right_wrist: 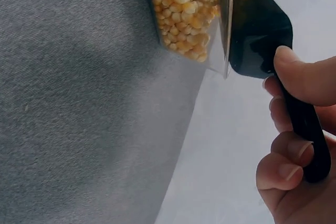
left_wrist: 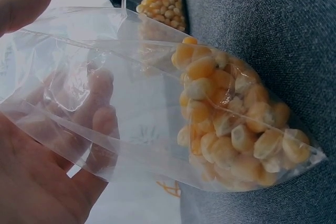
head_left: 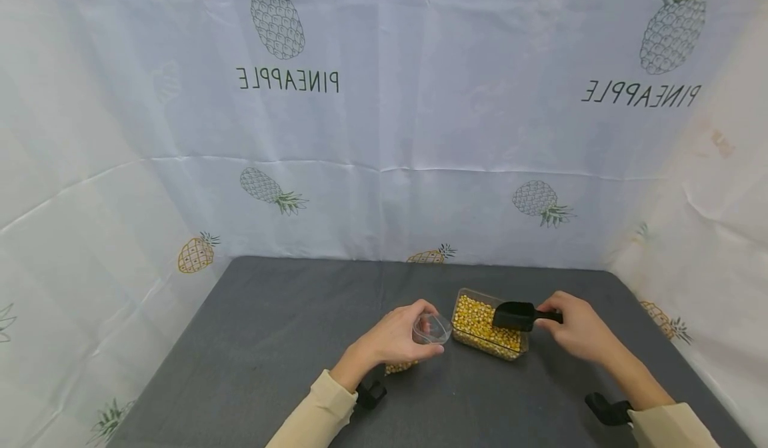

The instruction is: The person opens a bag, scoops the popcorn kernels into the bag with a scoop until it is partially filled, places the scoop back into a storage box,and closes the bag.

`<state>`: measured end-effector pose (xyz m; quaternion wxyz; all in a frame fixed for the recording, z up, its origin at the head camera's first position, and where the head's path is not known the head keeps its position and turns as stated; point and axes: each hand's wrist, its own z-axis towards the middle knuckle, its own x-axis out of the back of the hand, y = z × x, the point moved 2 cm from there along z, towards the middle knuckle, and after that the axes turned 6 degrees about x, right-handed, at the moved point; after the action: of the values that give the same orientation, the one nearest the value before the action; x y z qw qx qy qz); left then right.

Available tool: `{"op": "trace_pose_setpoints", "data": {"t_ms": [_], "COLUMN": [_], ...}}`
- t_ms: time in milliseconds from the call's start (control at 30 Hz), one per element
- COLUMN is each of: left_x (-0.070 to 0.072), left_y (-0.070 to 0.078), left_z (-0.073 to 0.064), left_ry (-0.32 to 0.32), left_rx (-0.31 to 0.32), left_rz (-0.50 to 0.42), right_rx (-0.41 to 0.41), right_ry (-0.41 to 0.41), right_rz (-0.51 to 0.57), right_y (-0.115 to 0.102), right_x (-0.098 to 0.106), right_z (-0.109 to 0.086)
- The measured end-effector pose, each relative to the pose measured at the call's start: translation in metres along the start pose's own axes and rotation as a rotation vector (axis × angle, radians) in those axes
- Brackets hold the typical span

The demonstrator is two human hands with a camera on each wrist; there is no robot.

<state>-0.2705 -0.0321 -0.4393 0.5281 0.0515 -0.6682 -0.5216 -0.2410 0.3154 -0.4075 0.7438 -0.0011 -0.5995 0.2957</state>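
My left hand [head_left: 390,338] holds a clear plastic bag [head_left: 437,329] by its mouth, thumb and fingers curved around the spread opening. In the left wrist view, corn kernels [left_wrist: 231,129] fill the bag's pointed lower end; whether that end touches the table cannot be told. To the right stands a clear rectangular container [head_left: 489,349] with yellow corn kernels [head_left: 474,315] in it. My right hand [head_left: 579,328] grips a black scoop [head_left: 516,316] by its handle, thumb on top. The scoop's blade reaches over the container's right side, its front end at the kernels.
The dark grey table [head_left: 288,328] extends to the left and in front of the container. Behind it hangs a white curtain [head_left: 384,121] with pineapple prints. Black straps or mounts [head_left: 607,409] sit at both wrists.
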Motion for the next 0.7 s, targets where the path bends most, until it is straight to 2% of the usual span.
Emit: {"op": "trace_pose_setpoints", "data": {"t_ms": [267,700], "left_x": [0.000,-0.001], "left_y": [0.000,0.000], "left_z": [0.000,0.000], "left_ry": [-0.001,-0.003], "left_rx": [0.005,0.008], "left_rz": [-0.011,-0.007], "right_rx": [-0.006,-0.042], "right_ry": [-0.021,-0.030], "right_rz": [-0.031,0.012], "right_y": [-0.007,-0.005], "right_x": [-0.002,-0.016], "right_z": [0.008,0.009]}}
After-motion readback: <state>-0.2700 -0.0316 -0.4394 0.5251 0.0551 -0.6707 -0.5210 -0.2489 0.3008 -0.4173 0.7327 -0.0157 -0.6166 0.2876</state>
